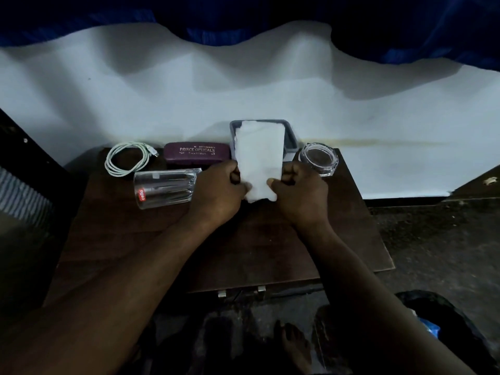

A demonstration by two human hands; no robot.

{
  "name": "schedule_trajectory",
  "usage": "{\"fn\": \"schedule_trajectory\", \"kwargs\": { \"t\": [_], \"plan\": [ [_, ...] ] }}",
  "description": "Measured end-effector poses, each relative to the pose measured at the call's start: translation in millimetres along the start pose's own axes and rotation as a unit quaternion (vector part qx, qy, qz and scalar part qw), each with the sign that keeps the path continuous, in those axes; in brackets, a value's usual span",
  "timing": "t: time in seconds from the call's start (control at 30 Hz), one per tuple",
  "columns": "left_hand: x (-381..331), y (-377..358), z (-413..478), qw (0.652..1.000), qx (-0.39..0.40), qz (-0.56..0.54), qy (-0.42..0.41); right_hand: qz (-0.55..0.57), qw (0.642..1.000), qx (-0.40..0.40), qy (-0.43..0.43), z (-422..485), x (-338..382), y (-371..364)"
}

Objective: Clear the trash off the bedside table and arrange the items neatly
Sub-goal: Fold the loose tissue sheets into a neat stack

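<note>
**Both hands on the white paper at the back of the bench**

Centre of the frame, just above the middle: the white paper [258,158], a soft, crumpled-edged sheet standing long-ways away from the person. The left hand [219,190] grips its near left edge with curled fingers, and the right hand [297,193] pinches the near right edge, thumb on top. Both hands hold the same sheet, knuckles towards the camera.

The far end of the paper covers the middle of a grey tray [290,136], which sits at the back edge of the dark wooden bench [243,253]. Whether the paper rests in the tray or hangs above it, I cannot tell.

Just right of the tray sits a clear glass dish [319,158], upright, close by the right hand. To the left of the tray, a maroon spectacle case [196,152] lies along the back edge with pale lettering on its lid. In front of the case a clear glass tumbler [165,188] lies on its side, its red label facing up, its far end near the left hand. Further left, a white charging cable [127,158] is coiled in a loose loop.

Behind the bench runs a pale wall [108,90], with a blue curtain [270,17] hanging across the top of the frame. At lower right, on the floor, stands a bin [446,328] lined in black. A bare foot [293,345] shows at the bottom centre.
</note>
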State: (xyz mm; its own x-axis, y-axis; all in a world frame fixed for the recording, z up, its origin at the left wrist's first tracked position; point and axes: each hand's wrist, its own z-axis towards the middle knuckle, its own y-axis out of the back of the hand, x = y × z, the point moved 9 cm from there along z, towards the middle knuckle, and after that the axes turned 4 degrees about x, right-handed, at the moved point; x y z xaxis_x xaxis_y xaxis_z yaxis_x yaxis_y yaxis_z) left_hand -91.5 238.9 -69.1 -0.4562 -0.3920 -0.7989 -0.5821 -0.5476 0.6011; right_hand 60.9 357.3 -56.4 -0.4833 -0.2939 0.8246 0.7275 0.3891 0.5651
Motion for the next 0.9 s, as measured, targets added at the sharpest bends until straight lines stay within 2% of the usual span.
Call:
{"fn": "schedule_trajectory", "kwargs": {
  "t": [0.13, 0.27, 0.37, 0.5, 0.7, 0.9],
  "plan": [
    [-15.8, 15.3, 16.9, 0.993, -0.058, -0.098, -0.027, 0.034, 0.998, -0.031, 0.053, 21.1, 32.1, 15.3],
    [-31.1, 33.0, 50.0, 0.98, -0.121, -0.148, -0.053, 0.003, 0.993, -0.069, 0.099, 47.1, 60.9, 24.5],
    [-42.3, 42.3, 73.2, 0.977, -0.147, -0.138, -0.072, -0.003, 0.99, -0.073, 0.123, 70.0, 73.0, 23.1],
    [-49.7, 37.6, 98.0, 0.978, -0.136, -0.129, -0.091, -0.009, 0.984, -0.097, 0.149, 100.9, 77.7, 19.8],
    [-45.7, 27.5, 117.5, 0.982, -0.146, -0.03, -0.115, -0.037, 0.98, -0.093, 0.171, 130.6, 66.5, 1.9],
    [-43.8, 26.2, 124.7, 0.975, -0.168, 0.026, -0.146, -0.071, 0.974, -0.098, 0.192, 140.2, 59.3, -7.5]
  ]
}}
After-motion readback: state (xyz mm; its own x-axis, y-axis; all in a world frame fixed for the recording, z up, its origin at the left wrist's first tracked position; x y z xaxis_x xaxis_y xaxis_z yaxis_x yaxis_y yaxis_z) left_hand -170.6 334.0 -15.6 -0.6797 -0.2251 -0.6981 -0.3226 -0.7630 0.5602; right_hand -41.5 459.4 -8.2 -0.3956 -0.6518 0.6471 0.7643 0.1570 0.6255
